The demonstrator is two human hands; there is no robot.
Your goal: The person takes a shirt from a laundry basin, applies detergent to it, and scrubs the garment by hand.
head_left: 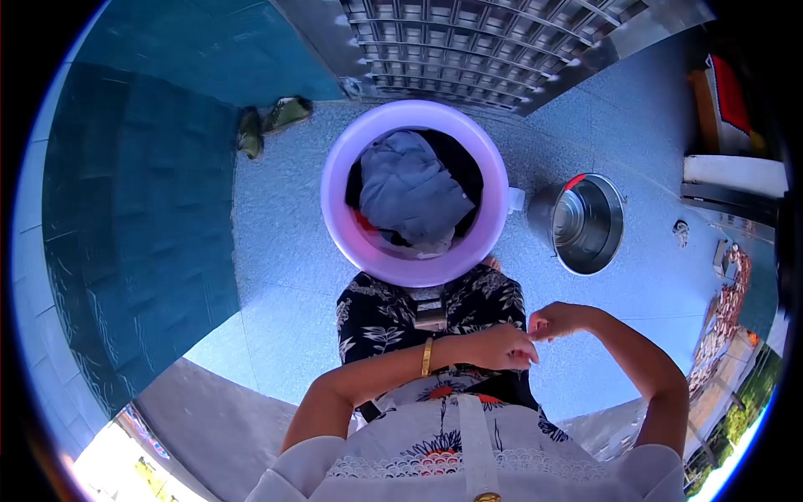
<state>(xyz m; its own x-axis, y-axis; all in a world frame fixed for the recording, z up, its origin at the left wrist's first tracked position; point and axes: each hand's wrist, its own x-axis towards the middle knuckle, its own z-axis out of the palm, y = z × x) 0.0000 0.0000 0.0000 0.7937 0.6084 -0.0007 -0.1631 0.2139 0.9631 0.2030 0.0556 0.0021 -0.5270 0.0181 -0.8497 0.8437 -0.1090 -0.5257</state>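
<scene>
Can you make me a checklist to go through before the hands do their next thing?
1. Grey cloth inside the purple tub: ok.
2. Metal bucket standing upright beside the tub: ok.
3. Water in the bucket: cannot tell.
4. Left hand and right hand on the cloth: not ok, they are close together, nearer the body.
5. Fingers free of small things: cannot tell.
6. Green shoes away from the tub, by the wall: ok.
</scene>
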